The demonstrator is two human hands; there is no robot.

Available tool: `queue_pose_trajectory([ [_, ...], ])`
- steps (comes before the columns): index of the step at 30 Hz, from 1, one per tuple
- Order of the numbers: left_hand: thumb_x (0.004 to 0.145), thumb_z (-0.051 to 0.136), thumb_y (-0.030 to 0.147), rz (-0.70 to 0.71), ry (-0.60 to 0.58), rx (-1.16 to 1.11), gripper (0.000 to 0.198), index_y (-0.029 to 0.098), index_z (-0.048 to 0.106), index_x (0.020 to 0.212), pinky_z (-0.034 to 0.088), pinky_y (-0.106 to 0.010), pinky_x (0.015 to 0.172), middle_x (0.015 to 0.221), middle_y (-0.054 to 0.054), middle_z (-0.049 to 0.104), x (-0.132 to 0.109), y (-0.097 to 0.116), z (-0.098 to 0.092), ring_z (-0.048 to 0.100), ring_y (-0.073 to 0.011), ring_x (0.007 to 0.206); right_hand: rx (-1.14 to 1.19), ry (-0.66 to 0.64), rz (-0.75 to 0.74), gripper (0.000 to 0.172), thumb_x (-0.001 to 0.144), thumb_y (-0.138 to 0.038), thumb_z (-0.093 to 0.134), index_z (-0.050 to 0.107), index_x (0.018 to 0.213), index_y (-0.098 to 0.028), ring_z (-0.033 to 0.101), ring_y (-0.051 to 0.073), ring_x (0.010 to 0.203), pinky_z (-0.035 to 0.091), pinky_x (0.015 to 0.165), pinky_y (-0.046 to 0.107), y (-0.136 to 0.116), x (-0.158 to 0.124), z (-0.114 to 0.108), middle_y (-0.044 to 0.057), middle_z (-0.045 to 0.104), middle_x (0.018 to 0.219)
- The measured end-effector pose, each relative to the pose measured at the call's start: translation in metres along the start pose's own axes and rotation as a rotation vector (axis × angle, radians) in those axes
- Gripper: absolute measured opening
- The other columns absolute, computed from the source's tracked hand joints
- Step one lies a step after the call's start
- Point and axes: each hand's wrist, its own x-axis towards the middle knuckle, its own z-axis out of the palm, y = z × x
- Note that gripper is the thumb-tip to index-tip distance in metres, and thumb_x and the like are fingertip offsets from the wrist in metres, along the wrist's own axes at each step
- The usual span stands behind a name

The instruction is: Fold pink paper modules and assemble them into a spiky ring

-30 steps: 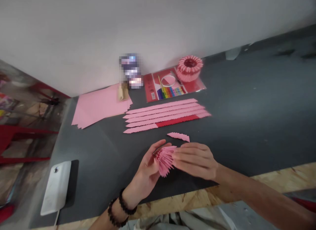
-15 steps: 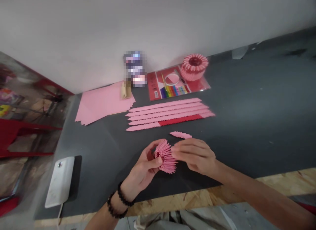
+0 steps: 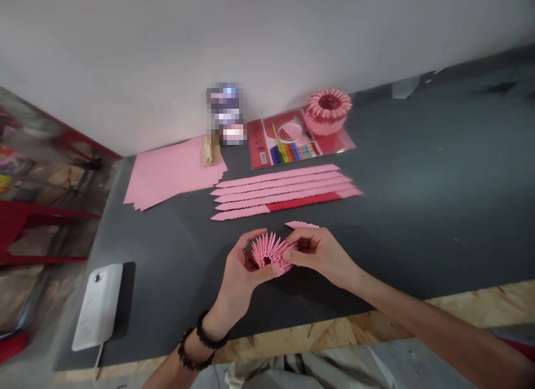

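A ring of folded pink paper pieces (image 3: 267,247), its points fanned outward, is held above the table's front half. My left hand (image 3: 240,272) grips it from the left, thumb along the near side and fingers behind. My right hand (image 3: 320,252) pinches its right side between thumb and fingers; whether a separate piece is in that pinch is hidden. Just behind my right hand lies a short stack of nested pink pieces (image 3: 301,225). Farther back are several long pink strips of nested pieces (image 3: 280,185), the nearest with a red section (image 3: 305,202).
Pink paper sheets (image 3: 171,171) lie at the back left, under a tan object (image 3: 209,152). A blurred-out upright item (image 3: 228,113) leans by the wall. A pink paper basket-like ring (image 3: 328,113) stands on a red packet (image 3: 261,144). A white corded device (image 3: 98,305) sits front left.
The paper ring has turned in my left hand, its points now fanning upward and away. My right hand has shifted slightly left and rotated, its thumb now showing against the ring.
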Motion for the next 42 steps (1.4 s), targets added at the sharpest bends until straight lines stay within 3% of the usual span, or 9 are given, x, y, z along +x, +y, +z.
queue_pose_trajectory([
  [7,0.056,0.099,0.029,-0.038,-0.011,-0.074,0.076,0.020,0.068,0.125,0.055,-0.025,0.073,0.091,-0.002,0.073,-0.001,0.003,0.003,0.067,-0.0160,0.077,-0.114,0.011,-0.061,0.025,0.087,-0.045,0.077,0.075,0.087,-0.020,0.066,0.014,0.066,0.055,0.061,0.024,-0.005,-0.002,0.002,0.002,0.072,0.077],
  [11,0.061,0.098,0.036,-0.135,-0.107,-0.271,0.071,0.021,0.071,0.125,0.056,-0.026,0.083,0.113,-0.007,0.073,-0.001,0.006,0.005,0.068,-0.0185,0.096,-0.125,-0.004,-0.244,0.035,0.104,-0.047,0.051,0.071,0.124,-0.025,0.068,0.014,0.074,0.056,0.060,0.024,-0.007,-0.004,-0.005,0.006,0.075,0.105],
  [16,0.083,0.079,0.053,-0.357,-0.118,-0.432,0.044,0.017,0.080,0.107,0.059,-0.026,0.074,0.109,-0.010,0.076,0.003,0.004,0.004,0.068,-0.0177,0.087,-0.505,-0.108,-0.542,0.059,0.097,-0.003,0.037,0.062,0.141,-0.033,0.066,0.017,0.123,0.057,0.104,0.038,-0.009,0.002,-0.021,0.005,0.060,0.147],
  [20,0.080,0.085,0.034,-0.344,-0.101,-0.467,0.034,0.019,0.080,0.110,0.060,-0.024,0.068,0.104,-0.006,0.077,0.003,0.001,0.001,0.068,-0.0149,0.078,-0.747,-0.119,-0.679,0.075,0.083,0.007,0.043,0.060,0.143,-0.035,0.066,0.017,0.125,0.057,0.105,0.037,-0.002,0.008,-0.027,0.000,0.064,0.145],
  [25,0.085,0.082,0.032,-0.404,-0.185,-0.486,0.030,0.017,0.078,0.110,0.060,-0.026,0.071,0.101,-0.007,0.078,0.001,-0.001,-0.003,0.070,-0.0157,0.077,-0.833,-0.118,-0.827,0.071,0.083,0.003,0.051,0.059,0.142,-0.034,0.072,0.017,0.106,0.054,0.110,0.043,0.001,0.007,-0.026,-0.004,0.076,0.125],
  [29,0.097,0.065,0.046,-0.396,-0.285,-0.501,0.042,0.014,0.071,0.124,0.058,-0.048,0.097,0.112,-0.014,0.077,0.000,-0.001,0.000,0.073,-0.0271,0.098,-0.749,-0.055,-0.719,0.043,0.091,-0.012,0.058,0.066,0.131,-0.025,0.075,0.018,0.095,0.053,0.107,0.040,-0.006,0.001,-0.018,0.003,0.079,0.113],
  [32,0.102,0.053,0.052,-0.255,-0.254,-0.521,0.047,0.023,0.064,0.137,0.051,-0.053,0.108,0.135,-0.010,0.070,-0.001,0.001,0.004,0.065,-0.0300,0.124,-0.691,0.087,-0.526,0.020,0.095,-0.034,0.064,0.075,0.104,-0.020,0.069,0.015,0.066,0.058,0.077,0.028,-0.015,-0.004,-0.012,0.003,0.079,0.088],
  [35,0.100,0.048,0.064,-0.197,-0.273,-0.492,0.053,0.026,0.070,0.129,0.046,-0.053,0.114,0.144,-0.007,0.066,0.000,0.001,0.009,0.051,-0.0320,0.142,-0.630,0.180,-0.325,0.028,0.094,-0.041,0.064,0.072,0.081,-0.019,0.052,0.010,0.050,0.043,0.052,0.022,-0.020,-0.005,-0.007,-0.002,0.065,0.063],
  [42,0.089,0.050,0.079,-0.183,-0.181,-0.377,0.068,0.024,0.079,0.117,0.041,-0.058,0.117,0.131,-0.010,0.073,-0.005,-0.007,0.019,0.060,-0.0379,0.132,-0.538,0.139,-0.299,0.044,0.092,-0.044,0.066,0.053,0.058,-0.018,0.039,0.007,0.049,0.031,0.048,0.021,-0.018,-0.006,0.002,-0.006,0.046,0.052],
])
